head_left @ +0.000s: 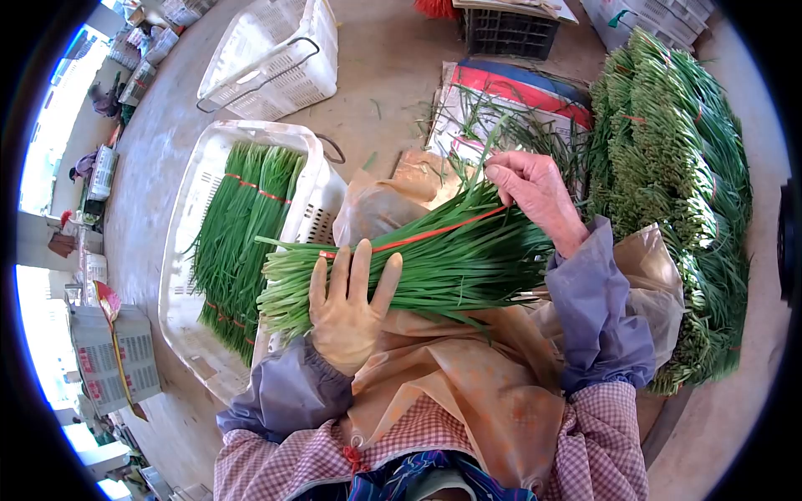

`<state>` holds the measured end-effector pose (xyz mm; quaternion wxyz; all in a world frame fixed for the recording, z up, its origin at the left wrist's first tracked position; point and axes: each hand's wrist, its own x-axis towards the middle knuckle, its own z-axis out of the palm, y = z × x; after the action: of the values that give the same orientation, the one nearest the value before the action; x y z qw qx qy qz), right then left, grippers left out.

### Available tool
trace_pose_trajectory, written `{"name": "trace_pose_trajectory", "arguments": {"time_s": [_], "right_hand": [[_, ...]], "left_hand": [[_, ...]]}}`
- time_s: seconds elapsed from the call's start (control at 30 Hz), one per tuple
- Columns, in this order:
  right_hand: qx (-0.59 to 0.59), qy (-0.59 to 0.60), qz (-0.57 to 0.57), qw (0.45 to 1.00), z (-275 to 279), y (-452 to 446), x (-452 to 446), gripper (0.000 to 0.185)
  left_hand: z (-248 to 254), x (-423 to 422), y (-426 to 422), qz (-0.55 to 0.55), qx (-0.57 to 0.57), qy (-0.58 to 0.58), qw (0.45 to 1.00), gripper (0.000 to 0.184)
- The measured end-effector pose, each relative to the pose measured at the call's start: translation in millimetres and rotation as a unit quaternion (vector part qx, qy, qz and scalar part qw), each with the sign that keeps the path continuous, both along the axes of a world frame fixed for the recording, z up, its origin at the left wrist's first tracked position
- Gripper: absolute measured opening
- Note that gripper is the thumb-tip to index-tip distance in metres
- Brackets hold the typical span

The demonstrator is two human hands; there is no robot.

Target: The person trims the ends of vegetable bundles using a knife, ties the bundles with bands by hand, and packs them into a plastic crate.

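Note:
A thick bunch of green garlic chives lies across the lap, pale cut ends to the left. A red tie runs slantwise over it. My left hand, in a pale glove, rests flat on the stem end with fingers spread, touching the tie. My bare right hand is closed in a pinch above the leafy side. Thin green leaves rise at its fingertips, and it seems to grip one of them. The tie's right end passes out of sight near this hand.
Left stands a white crate holding tied chive bundles; another white crate is behind it. A tall heap of tied chives is at the right. Loose leaves lie on printed sacking ahead, near a black crate.

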<state>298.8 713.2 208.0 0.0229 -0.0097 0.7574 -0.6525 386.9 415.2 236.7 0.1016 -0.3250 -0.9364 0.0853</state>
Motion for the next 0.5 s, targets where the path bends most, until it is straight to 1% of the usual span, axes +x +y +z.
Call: {"name": "trace_pose_trajectory", "arguments": {"time_s": [0.03,0.07,0.17,0.2,0.23,0.3,0.37,0.4,0.43,0.47,0.5], "right_hand": [[-0.014,-0.003,0.017,1.000,-5,-2,-2,0.016],[-0.026,0.001,0.002,1.000,-10,-5,-2,0.014],[0.008,0.024,-0.069,0.997,-17,-12,2,0.012],[0.035,0.043,-0.103,0.993,-23,-9,4,0.010],[0.051,0.108,-0.169,0.978,-27,-9,5,0.011],[-0.051,0.075,-0.232,0.969,-30,5,9,0.012],[-0.075,0.052,-0.289,0.953,-30,20,12,0.011],[0.000,0.083,-0.313,0.946,-27,23,12,0.009],[0.048,0.135,-0.328,0.934,-24,23,14,0.008],[0.071,0.174,-0.337,0.922,-21,19,18,0.008],[0.093,0.213,-0.343,0.910,-4,7,23,0.011]], "left_hand": [[0,0,0,0.002,0.005,-0.006,1.000,0.060],[1,0,-1,0.004,0.010,-0.013,1.000,0.061],[2,0,-3,0.004,0.018,-0.022,1.000,0.061],[2,0,-4,0.004,0.021,-0.023,1.000,0.062],[1,-1,-5,0.003,0.022,-0.023,0.999,0.062],[-2,-1,-7,0.000,0.028,-0.022,0.999,0.062],[-1,-2,-6,-0.003,0.022,-0.025,0.999,0.061],[1,-3,-5,-0.004,0.018,-0.025,1.000,0.061],[2,-3,-4,-0.006,0.023,-0.032,0.999,0.060],[3,-4,-3,-0.007,0.027,-0.039,0.999,0.060],[4,-4,-1,-0.007,0.031,-0.046,0.998,0.060]]}}
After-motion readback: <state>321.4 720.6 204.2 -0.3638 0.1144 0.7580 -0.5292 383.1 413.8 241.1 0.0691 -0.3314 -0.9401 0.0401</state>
